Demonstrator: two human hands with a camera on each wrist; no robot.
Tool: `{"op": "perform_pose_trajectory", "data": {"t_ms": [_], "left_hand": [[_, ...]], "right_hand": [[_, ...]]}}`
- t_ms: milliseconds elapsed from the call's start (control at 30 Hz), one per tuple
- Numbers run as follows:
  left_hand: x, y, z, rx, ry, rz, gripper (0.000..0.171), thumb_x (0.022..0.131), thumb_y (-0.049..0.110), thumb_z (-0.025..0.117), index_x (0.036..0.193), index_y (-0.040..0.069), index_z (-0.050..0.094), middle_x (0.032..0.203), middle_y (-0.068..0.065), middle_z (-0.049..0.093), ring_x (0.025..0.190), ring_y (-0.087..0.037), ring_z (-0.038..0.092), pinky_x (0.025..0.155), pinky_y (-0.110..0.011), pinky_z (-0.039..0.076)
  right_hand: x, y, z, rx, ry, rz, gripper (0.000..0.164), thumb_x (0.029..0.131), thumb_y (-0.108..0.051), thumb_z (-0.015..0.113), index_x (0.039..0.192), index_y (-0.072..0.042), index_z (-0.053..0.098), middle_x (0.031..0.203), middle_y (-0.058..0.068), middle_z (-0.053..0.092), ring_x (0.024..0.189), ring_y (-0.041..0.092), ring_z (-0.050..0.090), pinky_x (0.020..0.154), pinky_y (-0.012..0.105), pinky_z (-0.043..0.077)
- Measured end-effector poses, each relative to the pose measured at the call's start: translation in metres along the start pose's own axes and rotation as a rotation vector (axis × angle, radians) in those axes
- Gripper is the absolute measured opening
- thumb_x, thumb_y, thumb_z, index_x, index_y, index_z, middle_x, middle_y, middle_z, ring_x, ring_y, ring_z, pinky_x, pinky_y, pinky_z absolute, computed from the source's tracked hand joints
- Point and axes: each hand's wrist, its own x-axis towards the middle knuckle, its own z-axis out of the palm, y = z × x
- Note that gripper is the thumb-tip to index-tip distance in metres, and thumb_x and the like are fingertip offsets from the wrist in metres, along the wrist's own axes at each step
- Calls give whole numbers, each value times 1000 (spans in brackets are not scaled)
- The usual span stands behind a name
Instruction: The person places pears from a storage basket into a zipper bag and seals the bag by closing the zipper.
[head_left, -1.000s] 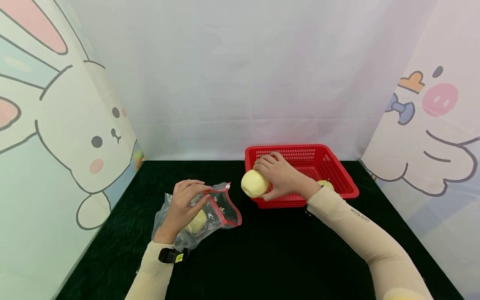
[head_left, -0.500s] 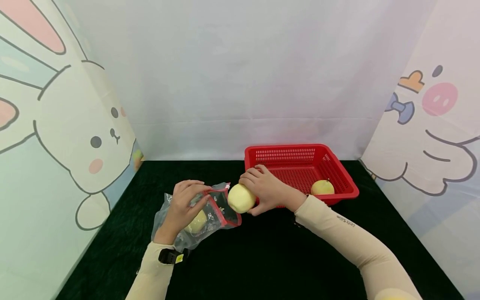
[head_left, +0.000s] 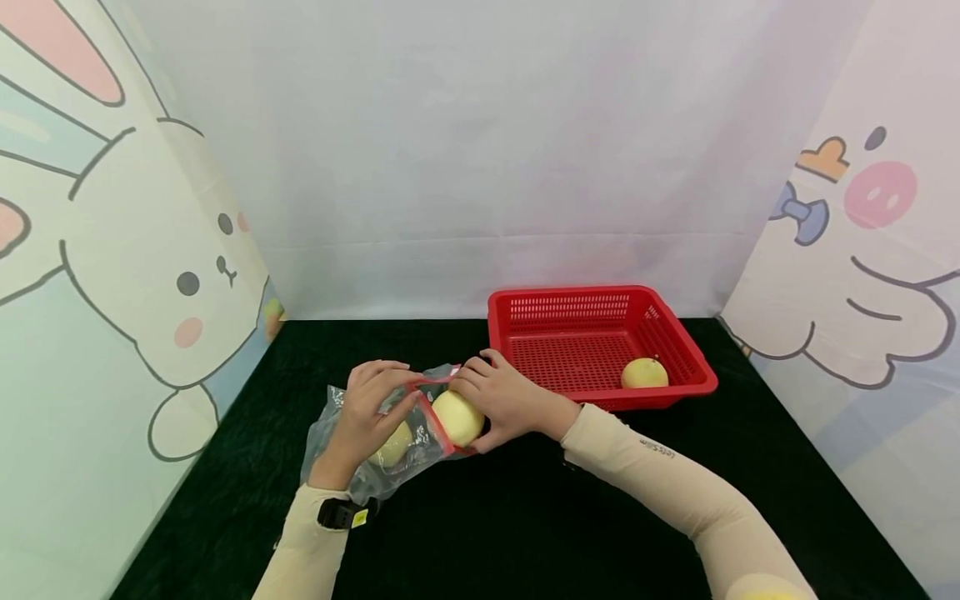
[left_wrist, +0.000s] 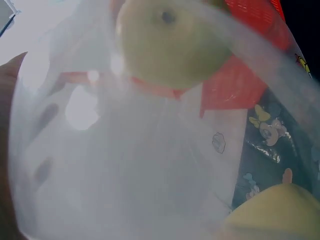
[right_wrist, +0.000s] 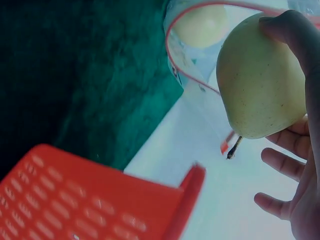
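Note:
A clear zip-top bag [head_left: 327, 437] with a red-edged mouth lies on the left of the table. My left hand [head_left: 365, 417] pinches the upper edge of that mouth between thumb and fingers. One pale yellow pear [head_left: 394, 447] sits inside the bag, partly hidden by the left hand. With my right hand [head_left: 508, 396] I grip a second pear [head_left: 454, 418] by its sides, right at the bag's mouth. The right wrist view shows this held pear [right_wrist: 262, 82] with its stem and the red rim behind it. How far it is inside is unclear.
A red plastic basket [head_left: 678, 348] with slotted sides stands at the back right, behind the right hand. A third pear [head_left: 644, 373] lies in its near right corner. Dark green cloth [head_left: 517, 533] covers the table, and printed curtains [head_left: 495, 150] rise behind and on both sides.
My right hand has carried the pear leftward and down from the basket's left edge to the bag's mouth. The left hand and the bag have hardly moved.

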Motion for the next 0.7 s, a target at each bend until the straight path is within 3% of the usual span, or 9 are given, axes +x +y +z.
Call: {"op": "perform_pose_trajectory", "data": {"t_ms": [467,700], "left_hand": [[1,1,0,-13,16,40,34,102,37,56,102,7,71,98,-5,73,101,-28,60,96,-47,35],[1,0,0,-15,66,73,32,102,34,57,99,6,72,95,-5,73,97,-29,61,92,-50,37]], "right_hand": [[8,-17,22,-40,-52,-34,76,76,-65,68,131,-14,57,128,0,59,122,22,44,105,55,32],[7,-23,27,-81,-117,9,79,74,-70,68,133,-18,57,128,-3,60,124,22,42,107,60,26]]}}
